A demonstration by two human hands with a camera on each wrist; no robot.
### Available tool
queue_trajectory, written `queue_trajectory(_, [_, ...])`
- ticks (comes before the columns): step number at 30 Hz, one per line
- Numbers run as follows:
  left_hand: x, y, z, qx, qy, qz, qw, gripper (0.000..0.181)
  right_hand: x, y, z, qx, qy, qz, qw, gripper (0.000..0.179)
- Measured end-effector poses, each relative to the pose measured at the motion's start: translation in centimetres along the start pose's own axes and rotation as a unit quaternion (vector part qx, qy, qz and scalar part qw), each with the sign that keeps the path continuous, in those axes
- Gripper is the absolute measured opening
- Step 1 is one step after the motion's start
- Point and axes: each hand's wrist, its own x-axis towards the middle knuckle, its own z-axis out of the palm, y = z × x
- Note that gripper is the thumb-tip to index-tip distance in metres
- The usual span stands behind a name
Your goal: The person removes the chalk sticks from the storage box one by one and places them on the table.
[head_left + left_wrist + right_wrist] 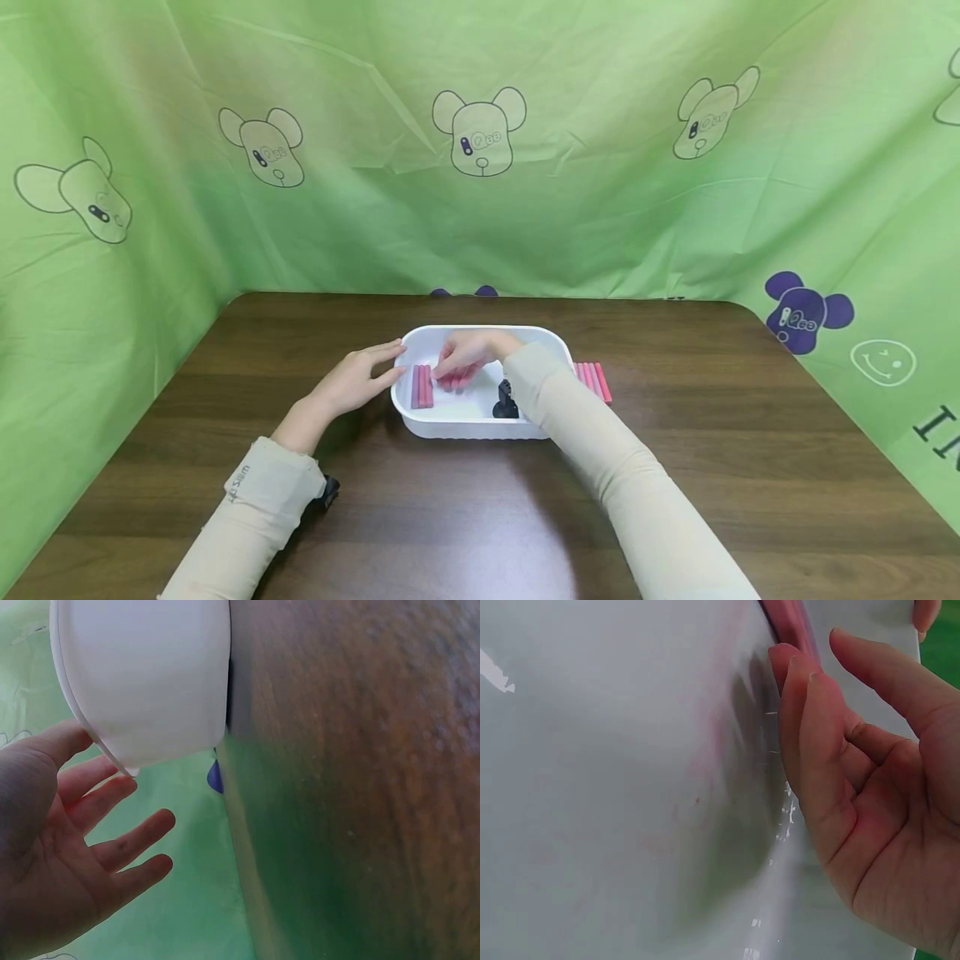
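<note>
Pink sticks [422, 387] lie side by side inside a white tub [468, 428], at its 9 o'clock end in the head view; the leftmost leans toward purple. The right hand [468, 357] reaches into the tub just beside them, toward 3 o'clock, its fingers bent. The left hand [358, 379] is outside, at the tub's 9 o'clock, with straight, relaxed fingers touching the rim. A second row of sticks [592, 382], pink to red, rests on the brown desk [465, 517] by the tub's 3 o'clock end, partly hidden by the right sleeve [630, 475]. A green cloth with bear-head drawings [483, 137] hangs at 12 o'clock.

In the left wrist view, the thumb and two fingers touch the tub's edge near its corner, while the other two fingers spread free toward 5 o'clock, loose and holding nothing.

In the right wrist view, one pink stick shows near 12 o'clock, right by the fingertips of the right hand; whether they grasp it or have released it, I cannot tell. Fingertips of the other hand show at 1 o'clock.
</note>
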Motion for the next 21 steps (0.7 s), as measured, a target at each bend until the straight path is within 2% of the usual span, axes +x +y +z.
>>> queue_trajectory(12, [0.0,-0.1,0.1,0.003,0.001,0.007,1.0000,0.047,0.7,-0.5,1.0,-0.017,0.026,0.002,0.9995,0.023])
queue_trajectory(21, [0.0,-0.1,0.1,0.003,0.004,0.012,0.9999,0.046,0.7,-1.0,1.4,-0.012,0.036,0.014,0.9992,0.022])
